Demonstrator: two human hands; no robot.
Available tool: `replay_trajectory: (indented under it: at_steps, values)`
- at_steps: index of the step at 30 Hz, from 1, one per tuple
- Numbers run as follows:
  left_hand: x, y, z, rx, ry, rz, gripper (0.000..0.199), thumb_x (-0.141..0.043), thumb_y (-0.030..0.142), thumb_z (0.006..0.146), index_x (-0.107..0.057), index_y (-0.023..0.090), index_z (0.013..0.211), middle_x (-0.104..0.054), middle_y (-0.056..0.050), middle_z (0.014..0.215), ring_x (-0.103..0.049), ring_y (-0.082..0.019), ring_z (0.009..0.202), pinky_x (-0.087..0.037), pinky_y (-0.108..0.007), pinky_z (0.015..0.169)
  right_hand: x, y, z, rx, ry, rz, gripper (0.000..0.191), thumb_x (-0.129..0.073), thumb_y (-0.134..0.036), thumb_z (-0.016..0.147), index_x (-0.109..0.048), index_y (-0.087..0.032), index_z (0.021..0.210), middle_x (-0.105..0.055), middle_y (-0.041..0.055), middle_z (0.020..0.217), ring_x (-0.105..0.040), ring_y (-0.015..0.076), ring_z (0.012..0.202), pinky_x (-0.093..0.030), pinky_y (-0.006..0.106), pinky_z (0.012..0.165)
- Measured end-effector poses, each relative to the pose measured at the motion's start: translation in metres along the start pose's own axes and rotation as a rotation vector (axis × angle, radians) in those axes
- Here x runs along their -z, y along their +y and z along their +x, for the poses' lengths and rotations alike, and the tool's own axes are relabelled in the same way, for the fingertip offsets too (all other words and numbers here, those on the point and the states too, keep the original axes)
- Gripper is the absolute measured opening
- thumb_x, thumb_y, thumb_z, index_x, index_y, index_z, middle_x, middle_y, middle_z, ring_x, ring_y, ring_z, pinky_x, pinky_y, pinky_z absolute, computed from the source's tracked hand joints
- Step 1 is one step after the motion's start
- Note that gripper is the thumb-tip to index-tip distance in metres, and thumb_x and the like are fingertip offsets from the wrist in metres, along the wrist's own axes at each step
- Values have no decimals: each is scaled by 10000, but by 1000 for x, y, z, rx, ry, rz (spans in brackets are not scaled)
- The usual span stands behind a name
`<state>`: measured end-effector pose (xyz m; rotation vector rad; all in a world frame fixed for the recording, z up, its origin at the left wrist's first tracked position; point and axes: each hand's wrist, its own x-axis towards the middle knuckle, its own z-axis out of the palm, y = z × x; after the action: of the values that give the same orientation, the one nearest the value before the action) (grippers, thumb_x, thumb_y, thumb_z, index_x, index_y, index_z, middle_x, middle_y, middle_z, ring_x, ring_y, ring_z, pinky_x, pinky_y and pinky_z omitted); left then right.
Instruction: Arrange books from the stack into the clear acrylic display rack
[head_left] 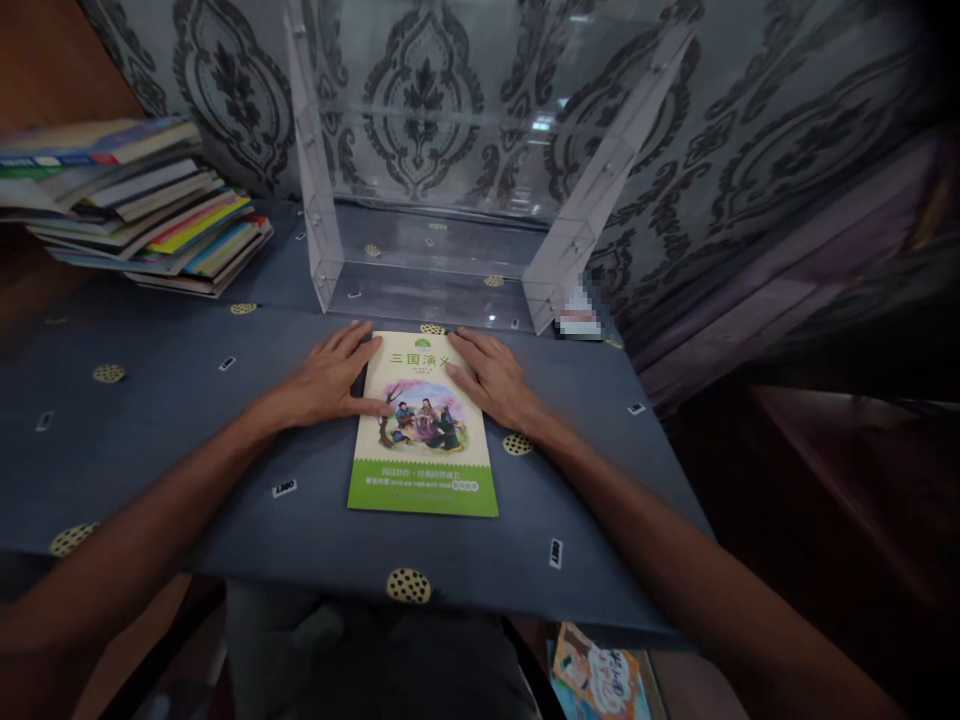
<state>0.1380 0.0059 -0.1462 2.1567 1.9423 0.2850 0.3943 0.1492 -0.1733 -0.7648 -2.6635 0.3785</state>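
While the left hand (pixel 330 382) lies open on the book (pixel 421 440), so does the right hand (pixel 496 382)

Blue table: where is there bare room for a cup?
The table is bare between the book stack and left hand, and between the green-edged book and near edge. It's crowded back left and around the clear rack.

1. The bench (pixel 270 540) has a blue cloth (pixel 225 400) with yellow spotty shapes.
2. A messy pile of books (pixel 165 215) sits at the back left.
3. A see-through rack (pixel 322 255) stands behind.
4. Big dark swirls cover the grey wall (pixel 495 60).
5. An orange and blue book (pixel 600 675) is down low.
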Motion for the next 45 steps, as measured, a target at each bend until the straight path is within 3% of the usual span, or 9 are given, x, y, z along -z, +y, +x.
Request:
replay_trajectory:
  at_steps: [4,11,16,20,24,30,36,41,45]
  values:
    - [-1,4,-5,-98,-69,13,1185,-556,893,694,-218,198,1593,-134,-197,1689,-80,-429,1550,-162,-607,1218,0,1,0,4,5,5,616,-315,-568,1015,-495,-199,1473,-502,139,1528,-464,337,1405,-378,577,1153]
    - [1,16,-8,-112,-182,8,1225,-527,902,706,-171,161,1614,-104,-197,1689,-43,-418,1556,-149,-596,1227,3,-1,0,-1,-5,-25,601,-338,-502,1023,-517,-121,1452,-514,185,1504,-477,327,1391,-373,535,1163]
    - [1,15,-9,-153,-134,20,1110,-508,851,783,-175,201,1619,-151,-166,1682,-89,-387,1558,-195,-570,1230,6,0,-1,42,57,11,516,-387,-440,1016,-564,-145,1401,-584,176,1426,-522,310,1329,-418,520,1113]
    - [-2,12,-8,-162,-93,26,1006,-545,778,831,-208,243,1614,-197,-131,1675,-137,-372,1554,-222,-568,1232,9,1,-2,32,153,99,419,-441,-387,990,-657,-161,1268,-705,146,1197,-615,295,1120,-493,486,990]
    - [-2,13,-6,-163,-62,-11,843,-507,687,918,-232,286,1606,-246,-88,1666,-188,-333,1550,-237,-560,1236,11,4,-2,-67,258,182,367,-424,-317,977,-707,-184,1170,-751,108,1030,-657,263,930,-510,449,922]
    - [-4,24,-4,-122,-33,-7,701,-384,624,996,-323,233,1574,-284,-93,1657,-190,-291,1555,-240,-538,1241,11,8,0,-241,309,356,371,-416,-326,973,-726,-199,1133,-770,77,966,-695,242,900,-532,380,842]
    - [-12,49,0,-191,88,64,548,-316,487,1050,-466,186,1483,-429,-116,1588,-279,-267,1529,-271,-527,1238,14,7,2,-293,298,399,386,-395,-345,1008,-741,-194,1090,-777,80,953,-714,241,900,-525,370,848]
    - [-14,89,-1,-378,-6,65,496,-358,413,1053,-440,214,1499,-388,-101,1613,-322,-231,1514,-292,-480,1246,15,7,2,-303,307,427,407,-376,-364,1038,-741,-190,1085,-777,71,914,-719,243,899,-514,361,839]
    - [-16,115,5,-427,-71,96,488,-400,419,1046,-438,228,1493,-396,-95,1612,-314,-243,1517,-277,-494,1246,14,9,1,-300,335,477,421,-367,-388,1051,-731,-180,1096,-775,66,897,-712,228,891,-500,346,855]
